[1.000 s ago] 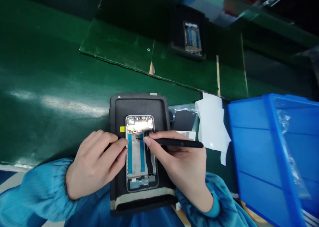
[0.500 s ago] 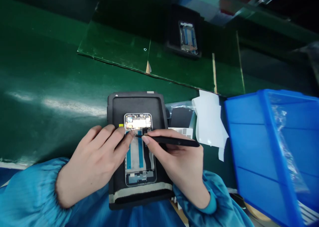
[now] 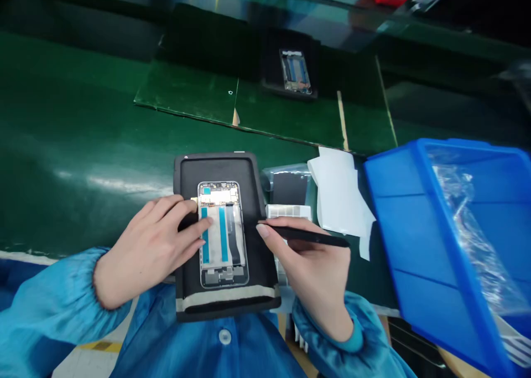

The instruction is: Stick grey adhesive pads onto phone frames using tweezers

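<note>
While the hands are working, around them: a green bench is stretching ahead; a blue plastic bin is sitting at right, with white sheets beside it
Held piece: a phone frame is lying on a black rubber mat, near its middle
In the way: the left hand is covering the frame's left edge
Left hand: fingers are pressing on the frame, ungripped
Right hand: the right hand is pinching a slim black tool
Change: the tool's tip is moving off the frame, now over the mat just beside it

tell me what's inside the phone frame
Inside the phone frame, a circuit board shows at the top, with white film and blue strips below it. The left hand's fingers cover the frame's left edge, so whatever lies there is hidden.
</note>
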`<move>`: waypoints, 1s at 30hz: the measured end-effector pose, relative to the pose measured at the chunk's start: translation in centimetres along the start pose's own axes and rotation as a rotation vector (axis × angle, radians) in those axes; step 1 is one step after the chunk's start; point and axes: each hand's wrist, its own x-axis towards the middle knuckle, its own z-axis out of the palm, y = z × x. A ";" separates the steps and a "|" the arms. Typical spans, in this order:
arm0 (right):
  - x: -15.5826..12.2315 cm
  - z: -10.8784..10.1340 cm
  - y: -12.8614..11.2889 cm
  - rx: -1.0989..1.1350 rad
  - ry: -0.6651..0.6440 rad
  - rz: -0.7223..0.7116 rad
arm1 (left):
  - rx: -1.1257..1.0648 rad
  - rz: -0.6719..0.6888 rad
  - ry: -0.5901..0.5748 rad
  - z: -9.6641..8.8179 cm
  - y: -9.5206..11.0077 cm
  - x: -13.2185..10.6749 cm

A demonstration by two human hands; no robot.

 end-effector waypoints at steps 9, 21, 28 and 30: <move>-2.3 -1.8 4.3 0.201 0.084 0.114 | -0.200 -0.676 0.045 1.4 2.3 -0.9; -3.0 -3.9 6.4 0.399 0.049 0.182 | -0.414 -0.921 -0.068 -0.9 -1.2 -0.7; -4.0 -2.1 3.4 0.581 -0.201 0.227 | -0.823 -1.041 -0.113 -1.3 1.1 -0.1; -4.0 -2.4 3.1 0.589 -0.222 0.243 | -1.004 -1.111 -0.039 -2.1 1.4 0.1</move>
